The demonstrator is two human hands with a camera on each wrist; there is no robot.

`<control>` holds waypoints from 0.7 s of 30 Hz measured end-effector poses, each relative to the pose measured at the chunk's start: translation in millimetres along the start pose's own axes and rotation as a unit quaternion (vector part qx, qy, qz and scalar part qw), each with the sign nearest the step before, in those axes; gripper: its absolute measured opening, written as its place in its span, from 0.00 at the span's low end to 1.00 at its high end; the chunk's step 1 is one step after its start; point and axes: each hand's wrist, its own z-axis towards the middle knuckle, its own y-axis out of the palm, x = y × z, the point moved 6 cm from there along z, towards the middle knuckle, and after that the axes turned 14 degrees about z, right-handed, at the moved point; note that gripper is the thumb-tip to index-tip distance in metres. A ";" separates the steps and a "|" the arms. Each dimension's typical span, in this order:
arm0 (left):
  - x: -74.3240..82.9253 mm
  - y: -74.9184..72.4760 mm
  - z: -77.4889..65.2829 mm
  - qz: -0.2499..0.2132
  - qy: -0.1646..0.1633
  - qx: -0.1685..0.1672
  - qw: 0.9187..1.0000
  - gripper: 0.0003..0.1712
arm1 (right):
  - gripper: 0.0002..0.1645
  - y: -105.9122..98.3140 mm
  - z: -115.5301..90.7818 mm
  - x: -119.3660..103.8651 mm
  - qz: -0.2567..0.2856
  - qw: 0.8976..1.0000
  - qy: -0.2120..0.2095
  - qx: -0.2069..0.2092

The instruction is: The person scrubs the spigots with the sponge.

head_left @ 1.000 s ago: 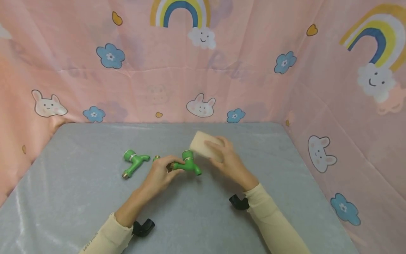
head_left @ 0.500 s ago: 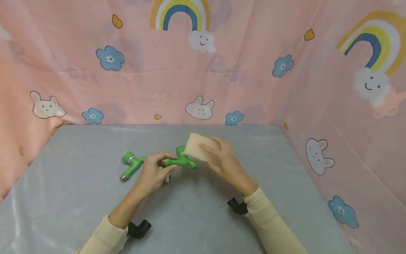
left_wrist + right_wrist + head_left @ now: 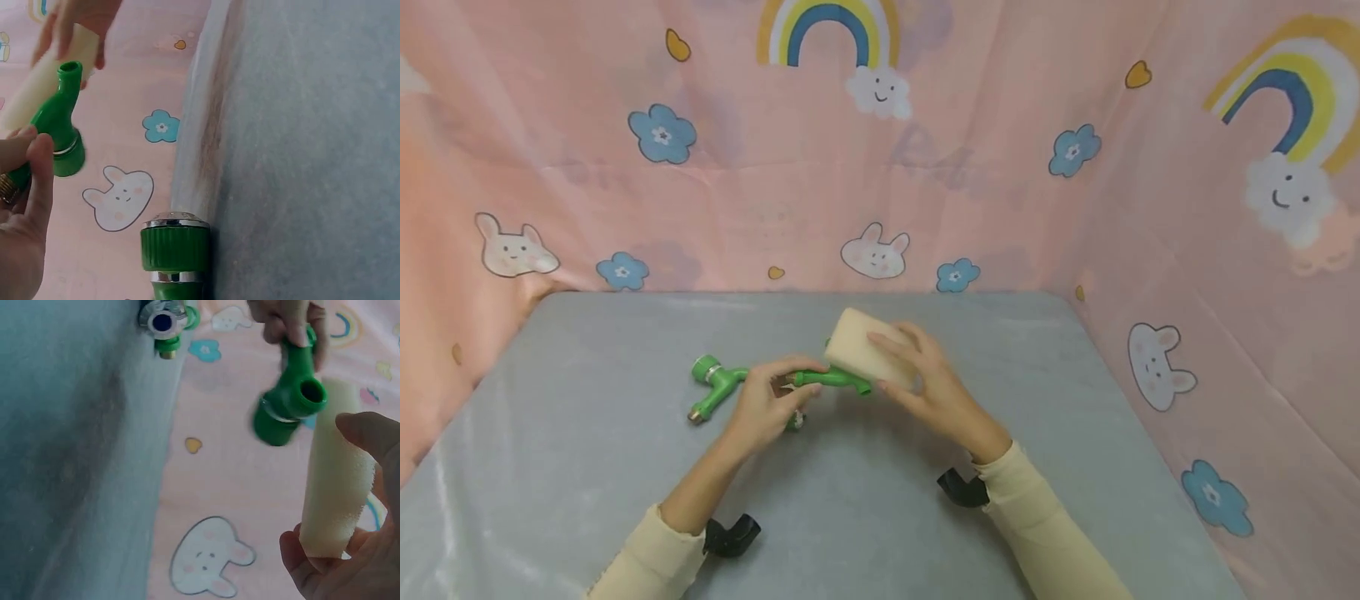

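In the head view my left hand [image 3: 769, 400] pinches a green faucet [image 3: 838, 379] by its brass threaded end, above the table, with its spout to the right. My right hand [image 3: 936, 387] grips a cream sponge block [image 3: 863, 343] between thumb and fingers. The sponge lies against or just in front of the faucet's upper part and hides most of its knob. In the right wrist view the held faucet [image 3: 294, 387] is beside the sponge [image 3: 337, 475]; contact is unclear. The left wrist view shows the faucet's knob [image 3: 70, 156] below its body.
A second green faucet [image 3: 718, 387] lies on the grey table [image 3: 865, 517] to the left. Part of another green and metal piece [image 3: 796, 421] shows beneath my left hand. Black fittings [image 3: 733, 536] sit at both wrists. Pink printed cloth [image 3: 760, 192] stands behind and at the sides.
The sponge has moved left across the faucet's upper part, covering its knob. My left hand has shifted slightly left with the faucet, which has turned in the view.
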 end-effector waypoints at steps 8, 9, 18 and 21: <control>-0.4 1.3 -1.9 -0.061 0.005 -0.019 0.998 0.10 | 0.35 -8.5 -2.0 16.3 -0.047 0.998 0.041 0.023; -0.3 1.7 -2.2 -0.058 0.003 -0.019 0.998 0.10 | 0.35 -10.5 -2.1 16.6 -0.049 0.998 0.038 0.032; 1.0 2.5 -0.1 -0.002 -0.004 -0.014 1.000 0.18 | 0.36 1.6 -0.7 1.1 -0.026 0.999 0.005 0.025; 1.4 -1.1 0.8 -0.007 -0.009 0.000 1.000 0.18 | 0.37 6.1 0.5 0.7 -0.031 0.999 0.010 0.021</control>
